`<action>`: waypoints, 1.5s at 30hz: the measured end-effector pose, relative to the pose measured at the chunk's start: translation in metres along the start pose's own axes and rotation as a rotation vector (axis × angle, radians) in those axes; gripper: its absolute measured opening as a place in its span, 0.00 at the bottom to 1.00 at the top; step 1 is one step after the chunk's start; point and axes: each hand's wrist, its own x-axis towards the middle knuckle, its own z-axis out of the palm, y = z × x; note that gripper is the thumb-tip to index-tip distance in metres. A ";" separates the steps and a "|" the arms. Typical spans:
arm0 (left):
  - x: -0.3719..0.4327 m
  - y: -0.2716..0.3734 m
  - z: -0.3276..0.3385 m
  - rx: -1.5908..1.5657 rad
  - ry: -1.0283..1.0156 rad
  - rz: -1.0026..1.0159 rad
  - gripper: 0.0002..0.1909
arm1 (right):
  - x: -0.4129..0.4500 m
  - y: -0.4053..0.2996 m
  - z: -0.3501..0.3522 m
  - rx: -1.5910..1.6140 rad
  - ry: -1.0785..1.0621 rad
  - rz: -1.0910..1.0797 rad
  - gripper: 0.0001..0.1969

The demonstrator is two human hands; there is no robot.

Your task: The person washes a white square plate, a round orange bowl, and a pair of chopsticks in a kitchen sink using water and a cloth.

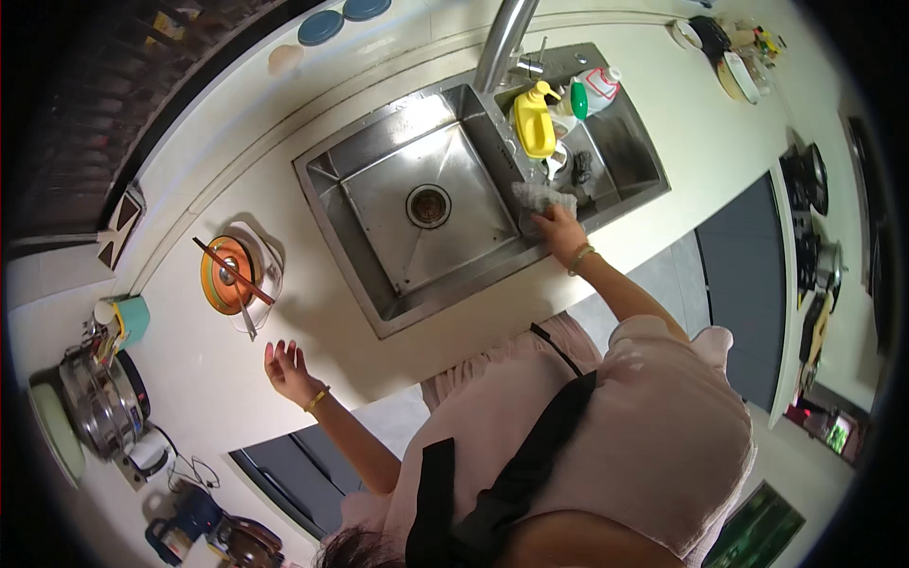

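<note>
My right hand (562, 231) grips a grey dishcloth (540, 195) over the divider between the two basins of a stainless steel sink (426, 195). Over the counter at the left, my left hand (290, 373) is raised with its fingers apart and holds nothing. Just beyond those fingers stands a stack of bowls; an orange bowl (220, 287) is on top. Chopsticks (231, 268) and a metal spoon (245, 318) lie across it. A yellow pump bottle (534, 122), a green-capped bottle (577, 99) and a white bottle (600, 89) stand in the smaller basin.
A metal faucet (503, 46) rises behind the sink. Along the left counter are a teal utensil holder (133, 319) and a steel steamer pot (99, 397). Bowls (737, 77) sit at the far right corner. Pans (813, 177) line the right side.
</note>
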 end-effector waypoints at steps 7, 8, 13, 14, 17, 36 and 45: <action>-0.095 -0.009 0.088 0.002 -0.124 -0.013 0.11 | 0.162 0.031 0.022 -0.282 0.084 -0.161 0.07; -0.112 -0.006 0.104 0.032 -0.122 -0.054 0.12 | 0.174 0.033 0.018 -0.229 0.007 -0.193 0.07; -0.174 -0.014 0.136 -0.071 -0.128 -0.135 0.09 | 0.120 -0.007 -0.023 0.335 0.054 -0.392 0.04; -0.183 -0.015 0.138 -0.073 -0.115 -0.121 0.10 | 0.101 -0.018 -0.029 0.474 0.023 -0.496 0.05; -0.202 -0.006 0.154 -0.078 -0.108 -0.117 0.09 | 0.060 -0.047 -0.012 0.763 -0.227 -0.635 0.07; -0.228 -0.057 0.094 -0.198 -0.045 -0.254 0.07 | -0.054 0.095 -0.023 0.259 -0.038 -0.337 0.26; -0.220 -0.069 0.089 -0.228 -0.086 -0.323 0.06 | -0.062 0.187 -0.057 -0.122 -0.138 0.169 0.26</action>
